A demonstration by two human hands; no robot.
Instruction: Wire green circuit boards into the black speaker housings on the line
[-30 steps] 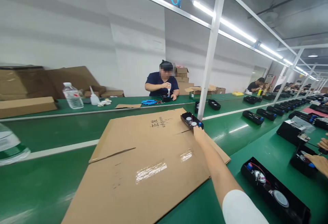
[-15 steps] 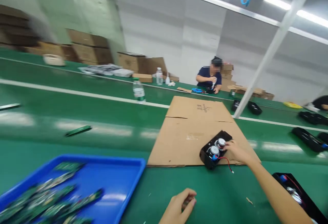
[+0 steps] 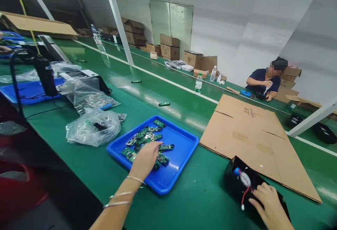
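In the head view, my left hand (image 3: 147,154) reaches into a blue tray (image 3: 181,163) of green circuit boards (image 3: 146,135). Its fingers curl down at one circuit board (image 3: 167,147); the thumb is hidden. To the right, my right hand (image 3: 268,200) grips a black speaker box (image 3: 233,181), thumb and fingers in its open side. One round silver speaker (image 3: 245,179) shows there, beside a blue part (image 3: 237,171). A red wire (image 3: 244,195) with a white plug hangs over the box's near side.
Flattened cardboard (image 3: 244,152) lies beyond the box. Plastic bags (image 3: 93,128) of parts sit left of the tray. Loose boards (image 3: 164,104) and a water bottle (image 3: 198,83) stand farther back. Across the bench a person (image 3: 265,79) works. A white post (image 3: 313,121) rises at right.
The view has swung left. My left hand has gone from the bare bench top into the tray of boards. The speaker box under my right hand is now at the cardboard's near edge.
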